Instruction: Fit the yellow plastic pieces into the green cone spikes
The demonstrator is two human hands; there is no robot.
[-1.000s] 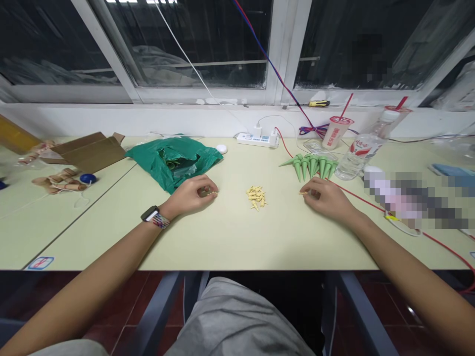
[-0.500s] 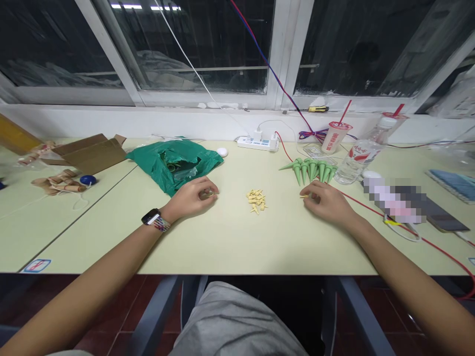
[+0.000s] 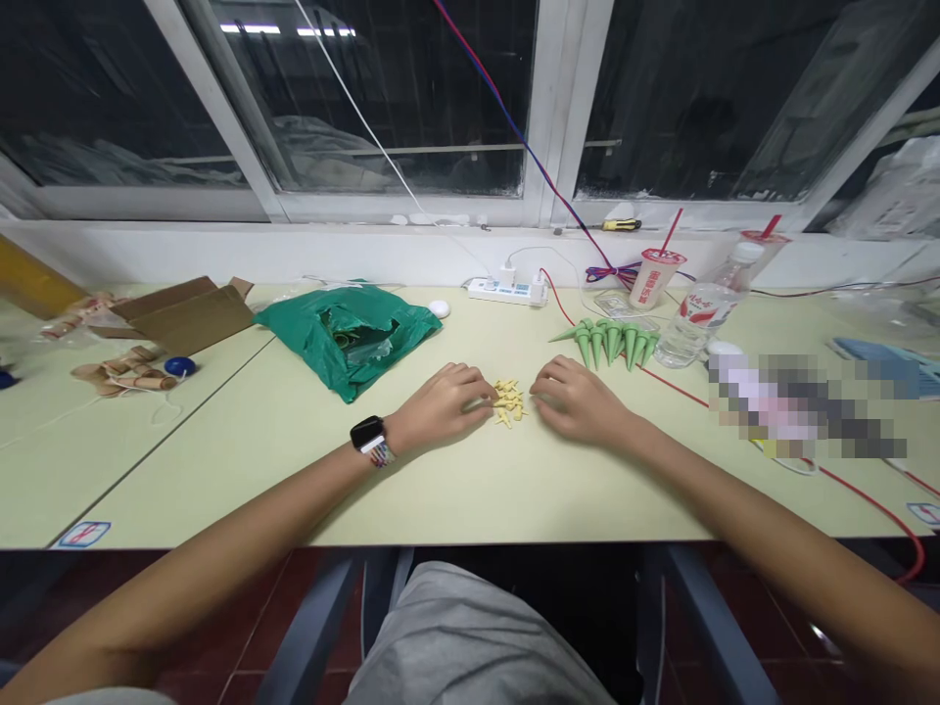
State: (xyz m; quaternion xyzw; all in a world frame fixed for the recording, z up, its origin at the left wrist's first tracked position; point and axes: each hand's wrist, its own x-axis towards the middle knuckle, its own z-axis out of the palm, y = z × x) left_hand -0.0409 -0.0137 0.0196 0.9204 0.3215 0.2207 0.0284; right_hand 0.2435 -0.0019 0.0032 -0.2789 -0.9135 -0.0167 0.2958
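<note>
In the head view, small pale yellow pointed pieces point(image 3: 508, 399) lie in a loose pile in the middle of the table. My left hand point(image 3: 446, 406) is at the pile's left side, fingers curled and fingertips touching or very close to its edge. A watch point(image 3: 368, 436) is on that wrist. From the right, my right hand point(image 3: 577, 399) comes close to the pile, its fingers bent towards the thumb. Whatever either hand pinches is hidden by fingers and blur. Green cone-shaped pieces point(image 3: 606, 341) lie grouped beyond my right hand.
A torn green plastic bag point(image 3: 352, 328) lies left of centre, near a cardboard box point(image 3: 187, 313) and a wooden toy with a blue ball point(image 3: 180, 366). At the back are a power strip point(image 3: 506, 292), a drink cup point(image 3: 656, 279) and a water bottle point(image 3: 701, 308). A red cable point(image 3: 859, 485) crosses the right side.
Both hands have moved inward to the yellow pile, the left one rightward and the right one leftward. The small yellow pieces that showed at their fingertips are no longer visible there.
</note>
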